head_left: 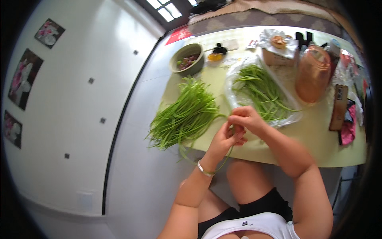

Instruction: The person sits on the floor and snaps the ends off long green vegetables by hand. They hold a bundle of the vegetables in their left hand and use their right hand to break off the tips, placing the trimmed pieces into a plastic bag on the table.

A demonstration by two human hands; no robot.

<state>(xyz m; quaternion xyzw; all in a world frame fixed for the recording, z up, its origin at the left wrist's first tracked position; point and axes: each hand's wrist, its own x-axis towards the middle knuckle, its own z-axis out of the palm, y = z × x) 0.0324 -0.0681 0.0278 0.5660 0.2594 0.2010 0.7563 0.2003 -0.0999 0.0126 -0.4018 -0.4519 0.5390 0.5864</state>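
Note:
My two hands meet over the near edge of the table. My left hand (227,139), with a white bracelet at its wrist, is closed around a thin green stem (230,153), whose lower part hangs down past the wrist. Pinched fingers of my right hand (248,118) grip the upper part of the same stem; its top is partly hidden by the fingers. On the left lies a large heap of green vegetable stems (185,115). Beyond my right hand, more long green stems (260,89) rest on clear plastic (293,119).
At the back left stands a bowl (175,65) with grapes. A peach-tinted glass jug (314,75), a box topped with foil (274,57), a phone (338,107) and a pink cloth (348,129) occupy the right. A small black-and-yellow item (217,53) lies at the back.

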